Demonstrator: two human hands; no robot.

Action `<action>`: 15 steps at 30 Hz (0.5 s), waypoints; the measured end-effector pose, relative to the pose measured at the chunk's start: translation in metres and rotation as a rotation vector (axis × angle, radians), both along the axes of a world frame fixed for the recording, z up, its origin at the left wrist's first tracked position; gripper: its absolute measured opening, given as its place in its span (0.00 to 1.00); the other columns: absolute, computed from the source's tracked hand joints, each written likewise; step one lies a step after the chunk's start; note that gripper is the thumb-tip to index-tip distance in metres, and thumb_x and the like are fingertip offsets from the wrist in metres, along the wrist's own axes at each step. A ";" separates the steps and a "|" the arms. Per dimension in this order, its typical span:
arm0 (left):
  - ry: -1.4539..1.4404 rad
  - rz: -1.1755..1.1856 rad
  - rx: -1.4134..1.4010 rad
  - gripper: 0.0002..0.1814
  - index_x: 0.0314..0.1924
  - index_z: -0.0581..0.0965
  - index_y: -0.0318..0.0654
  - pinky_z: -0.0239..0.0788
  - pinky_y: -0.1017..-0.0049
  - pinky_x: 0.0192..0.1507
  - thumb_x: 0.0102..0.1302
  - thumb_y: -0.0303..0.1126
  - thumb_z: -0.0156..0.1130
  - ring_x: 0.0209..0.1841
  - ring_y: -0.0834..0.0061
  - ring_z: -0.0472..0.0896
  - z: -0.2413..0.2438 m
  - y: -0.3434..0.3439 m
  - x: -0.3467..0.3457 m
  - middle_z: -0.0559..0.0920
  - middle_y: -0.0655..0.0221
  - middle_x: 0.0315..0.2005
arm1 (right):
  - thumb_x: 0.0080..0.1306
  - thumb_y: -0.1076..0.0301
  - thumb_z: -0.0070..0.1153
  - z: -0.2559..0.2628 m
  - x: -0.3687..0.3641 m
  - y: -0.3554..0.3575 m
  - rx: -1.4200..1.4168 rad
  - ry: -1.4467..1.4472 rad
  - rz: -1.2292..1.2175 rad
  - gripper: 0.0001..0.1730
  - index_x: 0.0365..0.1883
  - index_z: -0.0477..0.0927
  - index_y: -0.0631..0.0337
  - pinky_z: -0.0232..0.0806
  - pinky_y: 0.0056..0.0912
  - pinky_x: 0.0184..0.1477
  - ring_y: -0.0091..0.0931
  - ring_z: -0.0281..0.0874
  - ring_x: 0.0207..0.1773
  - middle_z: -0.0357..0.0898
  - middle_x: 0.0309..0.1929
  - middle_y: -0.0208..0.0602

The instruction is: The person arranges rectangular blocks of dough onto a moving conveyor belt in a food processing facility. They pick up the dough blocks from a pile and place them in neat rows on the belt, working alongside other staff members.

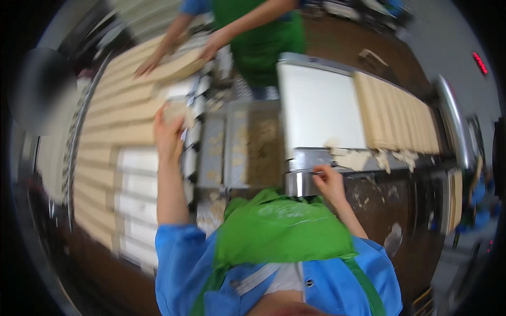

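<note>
My left hand (169, 132) is raised at the inner edge of the left conveyor, its fingers around a pale, blurred piece that looks like dough (174, 112). Beneath and beyond it, beige dough strips (114, 106) lie in rows across that conveyor. My right hand (331, 183) is beside a shiny metal box (302, 183) at the near end of the right conveyor. Its fingertips are bunched together, and blur hides whether anything is between them. Torn dough scraps (354, 160) lie along the conveyor edge just past this hand.
Opposite me, a person in a green apron (257, 43) has both hands on a dough strip (174, 69). Metal trays (233, 173) with scraps stand between the conveyors. The right conveyor has a white belt (322, 106) and close-packed dough strips (395, 114). A metal roller (454, 122) stands beyond.
</note>
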State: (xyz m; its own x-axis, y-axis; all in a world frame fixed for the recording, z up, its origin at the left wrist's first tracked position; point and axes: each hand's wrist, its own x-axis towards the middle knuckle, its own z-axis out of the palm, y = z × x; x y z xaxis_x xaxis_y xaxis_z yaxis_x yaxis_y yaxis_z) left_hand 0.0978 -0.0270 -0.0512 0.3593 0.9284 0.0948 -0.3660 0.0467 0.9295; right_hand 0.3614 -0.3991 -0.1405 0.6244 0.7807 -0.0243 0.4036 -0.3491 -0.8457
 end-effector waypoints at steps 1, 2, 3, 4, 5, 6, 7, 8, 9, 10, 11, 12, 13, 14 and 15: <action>-0.029 -0.010 0.050 0.29 0.59 0.67 0.38 0.76 0.73 0.45 0.57 0.13 0.60 0.43 0.73 0.80 -0.005 -0.004 0.011 0.79 0.62 0.43 | 0.58 0.75 0.58 0.000 0.004 0.000 -0.026 -0.017 -0.023 0.12 0.41 0.79 0.61 0.72 0.28 0.35 0.25 0.81 0.31 0.81 0.35 0.38; 0.057 0.005 0.068 0.29 0.59 0.67 0.34 0.76 0.73 0.47 0.57 0.14 0.61 0.43 0.71 0.81 -0.006 -0.011 0.022 0.79 0.62 0.45 | 0.58 0.73 0.58 0.006 0.009 0.002 0.014 -0.039 -0.026 0.12 0.41 0.79 0.61 0.72 0.29 0.35 0.26 0.81 0.31 0.81 0.35 0.39; 0.114 -0.068 0.100 0.26 0.57 0.69 0.31 0.75 0.73 0.49 0.57 0.16 0.62 0.44 0.71 0.81 -0.020 -0.006 0.022 0.80 0.62 0.46 | 0.58 0.72 0.58 0.006 0.007 -0.001 0.036 -0.034 -0.013 0.12 0.41 0.79 0.61 0.72 0.30 0.36 0.27 0.81 0.31 0.81 0.34 0.40; 0.208 -0.090 0.090 0.23 0.54 0.72 0.30 0.74 0.74 0.49 0.58 0.18 0.64 0.43 0.72 0.81 -0.028 -0.012 0.031 0.81 0.63 0.44 | 0.58 0.72 0.58 0.005 0.005 -0.006 0.033 0.008 -0.044 0.12 0.41 0.79 0.62 0.72 0.31 0.36 0.28 0.81 0.31 0.81 0.34 0.40; 0.302 -0.099 0.094 0.20 0.51 0.74 0.29 0.74 0.74 0.48 0.58 0.19 0.65 0.43 0.72 0.81 -0.032 -0.017 0.040 0.82 0.63 0.43 | 0.57 0.72 0.58 0.003 0.013 -0.009 0.040 0.049 -0.062 0.13 0.42 0.79 0.62 0.72 0.31 0.36 0.29 0.81 0.31 0.81 0.34 0.41; 0.348 -0.180 0.109 0.17 0.49 0.76 0.29 0.73 0.75 0.47 0.58 0.21 0.65 0.42 0.73 0.81 -0.041 -0.015 0.051 0.82 0.64 0.41 | 0.57 0.73 0.58 0.000 0.021 -0.015 0.046 0.045 -0.100 0.13 0.42 0.79 0.62 0.72 0.32 0.36 0.30 0.81 0.31 0.81 0.34 0.41; 0.399 -0.250 0.116 0.15 0.47 0.78 0.30 0.73 0.76 0.46 0.59 0.22 0.65 0.41 0.74 0.81 -0.057 -0.014 0.060 0.83 0.65 0.40 | 0.57 0.73 0.58 -0.003 0.027 -0.022 0.044 0.047 -0.126 0.13 0.42 0.79 0.62 0.71 0.32 0.36 0.30 0.81 0.31 0.81 0.35 0.42; 0.485 -0.258 0.106 0.13 0.46 0.78 0.30 0.72 0.77 0.42 0.61 0.24 0.64 0.38 0.76 0.80 -0.073 -0.012 0.071 0.83 0.66 0.38 | 0.57 0.74 0.57 0.002 0.033 -0.029 0.070 0.046 -0.180 0.14 0.43 0.78 0.62 0.71 0.33 0.36 0.31 0.80 0.31 0.81 0.35 0.43; 0.540 -0.278 0.126 0.12 0.45 0.78 0.30 0.72 0.77 0.41 0.61 0.24 0.64 0.37 0.77 0.80 -0.086 -0.010 0.082 0.83 0.67 0.37 | 0.56 0.74 0.58 -0.005 0.041 -0.036 0.103 0.009 -0.246 0.15 0.44 0.79 0.62 0.71 0.33 0.36 0.32 0.79 0.30 0.81 0.36 0.43; 0.599 -0.282 0.143 0.12 0.45 0.78 0.29 0.72 0.77 0.40 0.61 0.25 0.64 0.37 0.77 0.80 -0.096 -0.007 0.090 0.83 0.67 0.37 | 0.56 0.74 0.58 -0.009 0.052 -0.041 0.086 -0.008 -0.314 0.16 0.44 0.79 0.62 0.71 0.33 0.37 0.32 0.79 0.30 0.81 0.37 0.43; 0.658 -0.282 0.160 0.12 0.45 0.78 0.29 0.71 0.77 0.39 0.62 0.25 0.63 0.36 0.78 0.79 -0.107 -0.005 0.100 0.83 0.67 0.36 | 0.55 0.74 0.59 -0.011 0.064 -0.048 0.069 -0.025 -0.379 0.16 0.44 0.79 0.62 0.71 0.33 0.37 0.32 0.79 0.30 0.81 0.38 0.42; 0.710 -0.291 0.250 0.10 0.44 0.79 0.30 0.70 0.78 0.37 0.63 0.26 0.63 0.34 0.81 0.78 -0.117 -0.004 0.111 0.82 0.69 0.34 | 0.55 0.74 0.59 -0.012 0.076 -0.053 0.081 -0.033 -0.452 0.17 0.45 0.79 0.62 0.71 0.34 0.37 0.33 0.78 0.31 0.80 0.39 0.42; 0.989 -0.329 0.333 0.17 0.53 0.75 0.31 0.72 0.73 0.41 0.64 0.27 0.61 0.37 0.72 0.81 -0.125 0.006 0.119 0.83 0.63 0.38 | 0.55 0.73 0.59 -0.012 0.090 -0.055 0.096 -0.043 -0.516 0.17 0.45 0.79 0.62 0.71 0.34 0.37 0.33 0.78 0.31 0.80 0.40 0.42; 1.085 -0.243 0.507 0.22 0.58 0.71 0.33 0.71 0.70 0.46 0.64 0.28 0.60 0.42 0.64 0.81 -0.136 0.009 0.122 0.82 0.58 0.42 | 0.55 0.73 0.59 -0.010 0.102 -0.055 0.097 -0.127 -0.562 0.18 0.46 0.78 0.63 0.71 0.34 0.37 0.33 0.78 0.30 0.79 0.39 0.42; 1.168 -0.167 0.685 0.27 0.63 0.67 0.34 0.70 0.66 0.50 0.65 0.29 0.59 0.47 0.56 0.80 -0.141 -0.002 0.139 0.81 0.53 0.47 | 0.55 0.72 0.60 -0.013 0.118 -0.059 0.057 -0.081 -0.592 0.22 0.50 0.76 0.62 0.71 0.35 0.40 0.34 0.78 0.34 0.75 0.45 0.42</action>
